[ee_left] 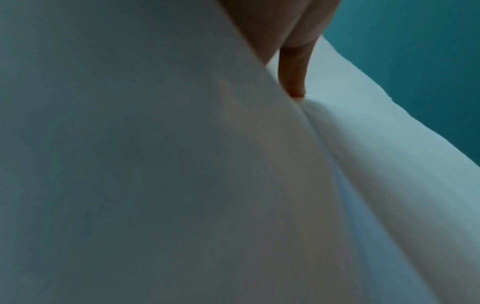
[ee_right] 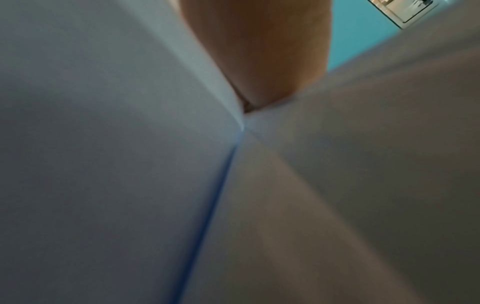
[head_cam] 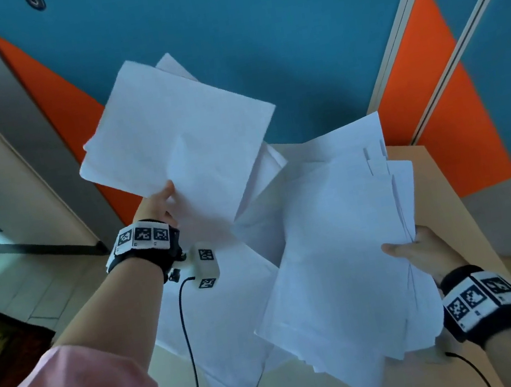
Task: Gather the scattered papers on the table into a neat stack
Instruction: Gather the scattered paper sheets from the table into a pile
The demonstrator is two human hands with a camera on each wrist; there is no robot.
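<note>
White paper sheets fill the middle of the head view. My left hand pinches a small bundle of sheets, lifted and fanned up to the left. My right hand grips the right edge of a thicker, uneven bundle, thumb on top. More loose sheets lie beneath on the wooden table. In the left wrist view a finger presses between paper layers. The right wrist view shows a fingertip wedged between sheets; the other fingers are hidden.
The table's right edge runs diagonally beside my right wrist. Behind stand blue and orange wall panels. A tiled floor and a dark rug lie to the left. Camera cables hang from both wrists.
</note>
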